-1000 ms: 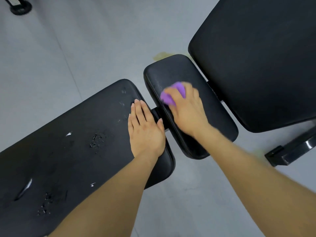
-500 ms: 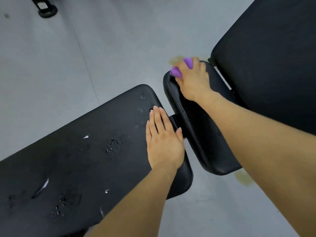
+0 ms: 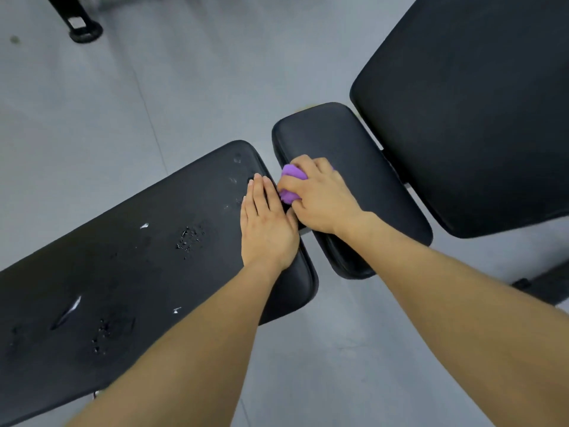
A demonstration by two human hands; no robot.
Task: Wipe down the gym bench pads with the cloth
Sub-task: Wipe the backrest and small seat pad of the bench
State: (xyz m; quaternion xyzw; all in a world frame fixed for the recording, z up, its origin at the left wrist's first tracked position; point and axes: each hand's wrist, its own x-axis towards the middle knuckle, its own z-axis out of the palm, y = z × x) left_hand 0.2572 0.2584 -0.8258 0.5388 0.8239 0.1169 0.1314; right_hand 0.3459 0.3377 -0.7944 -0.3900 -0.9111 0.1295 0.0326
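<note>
A long black bench pad [image 3: 129, 272], scuffed and torn in spots, runs from lower left toward the centre. My left hand [image 3: 266, 223] rests flat on its near end, fingers straight. A small black pad [image 3: 348, 143] lies just to the right. My right hand [image 3: 320, 195] grips a bunched purple cloth [image 3: 291, 184] and presses it on the small pad's left edge, close to my left fingertips. A large black pad [image 3: 480, 112] fills the upper right.
Grey floor [image 3: 184, 87] surrounds the bench. A black equipment foot [image 3: 83, 29] stands at the top left. A black frame bar [image 3: 548, 285] of the bench shows at the right edge, below the large pad.
My right hand has drawn the cloth back from the small pad's far end to its left edge near my left hand. The left hand has stayed in place.
</note>
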